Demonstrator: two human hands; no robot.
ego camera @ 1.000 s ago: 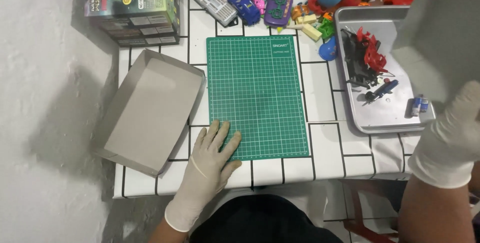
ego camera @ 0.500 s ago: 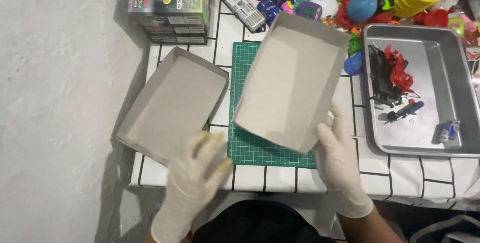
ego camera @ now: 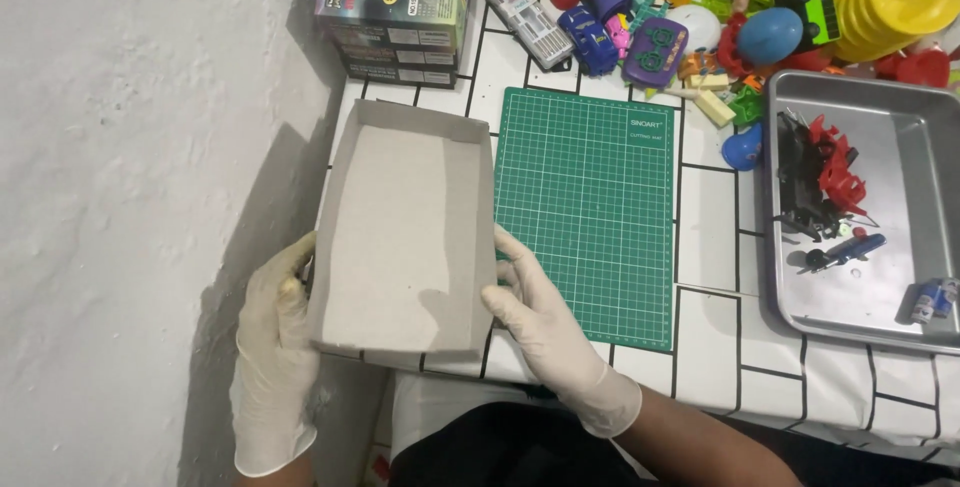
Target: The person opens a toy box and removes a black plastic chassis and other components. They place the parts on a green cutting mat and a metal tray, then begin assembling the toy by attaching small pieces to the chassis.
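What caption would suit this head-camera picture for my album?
Two gloved hands, left hand and right hand, grip a shallow grey cardboard tray beside a green cutting mat.

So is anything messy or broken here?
Yes: the toy pile at the table's far edge is a jumble. The grey cardboard box, gripped by the left hand and right hand, pokes past the table's near edge. Nothing looks clearly broken.

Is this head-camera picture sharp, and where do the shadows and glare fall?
Head view: mostly sharp, with even light; a soft shadow of the grey cardboard tray falls on the white wall at left; a mild sheen shows on the metal tray.
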